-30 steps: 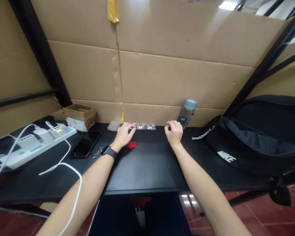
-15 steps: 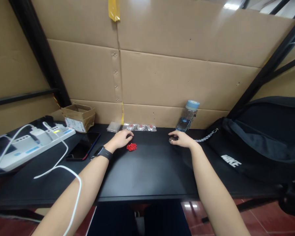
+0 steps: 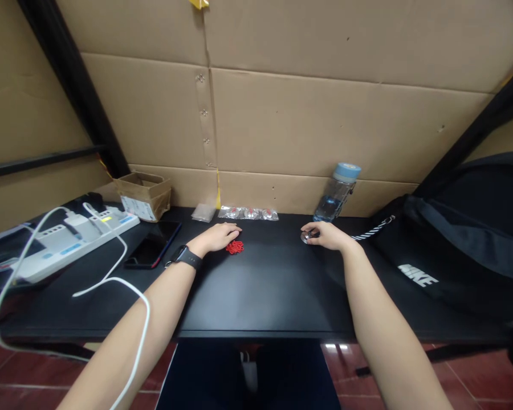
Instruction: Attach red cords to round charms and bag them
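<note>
My left hand rests on the black table beside a small heap of red cord, its fingers stretched out and holding nothing. At the right, my right hand has its thumb and fingers closed round a small, round, shiny object at the tabletop. Several clear packets with round silvery pieces lie in a row at the back, next to a flat clear bag.
A water bottle leans against the cardboard wall. On the right lies a black backpack. To the left are a phone, an open cardboard box and a power strip; a white cable crosses my left forearm.
The view has shifted slightly, so most things appear farther right. My left fingers look more stretched out over the table near the red cord. My right hand remains at the round object.
</note>
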`<move>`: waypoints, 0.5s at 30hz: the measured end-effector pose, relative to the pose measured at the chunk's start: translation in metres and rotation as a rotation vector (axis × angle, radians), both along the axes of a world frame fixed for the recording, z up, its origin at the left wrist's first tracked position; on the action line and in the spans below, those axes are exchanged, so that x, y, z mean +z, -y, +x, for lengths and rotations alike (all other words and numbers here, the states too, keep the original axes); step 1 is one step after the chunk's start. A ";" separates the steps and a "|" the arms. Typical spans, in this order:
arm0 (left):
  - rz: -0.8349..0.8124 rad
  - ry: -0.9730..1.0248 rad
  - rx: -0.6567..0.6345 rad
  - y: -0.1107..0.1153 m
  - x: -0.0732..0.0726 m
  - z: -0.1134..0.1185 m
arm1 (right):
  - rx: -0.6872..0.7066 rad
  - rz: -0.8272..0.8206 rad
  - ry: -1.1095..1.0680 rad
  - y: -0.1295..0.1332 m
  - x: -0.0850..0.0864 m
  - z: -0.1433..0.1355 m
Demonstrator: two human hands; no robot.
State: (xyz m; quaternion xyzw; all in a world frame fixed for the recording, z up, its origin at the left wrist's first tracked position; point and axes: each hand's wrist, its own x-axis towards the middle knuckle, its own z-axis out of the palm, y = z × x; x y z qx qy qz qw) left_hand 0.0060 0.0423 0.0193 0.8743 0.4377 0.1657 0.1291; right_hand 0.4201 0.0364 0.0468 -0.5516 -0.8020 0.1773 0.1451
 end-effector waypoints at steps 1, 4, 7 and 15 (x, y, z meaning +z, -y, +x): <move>0.000 0.009 -0.004 0.000 0.001 -0.001 | 0.003 -0.002 -0.002 0.000 0.000 0.000; -0.003 0.026 -0.036 0.001 0.006 -0.005 | 0.007 -0.003 -0.008 -0.001 -0.001 -0.001; -0.018 0.031 -0.083 0.000 0.009 -0.010 | 0.012 -0.005 -0.014 0.000 -0.001 -0.001; -0.026 0.072 -0.084 0.000 0.012 -0.015 | 0.027 0.036 -0.053 0.002 0.001 -0.001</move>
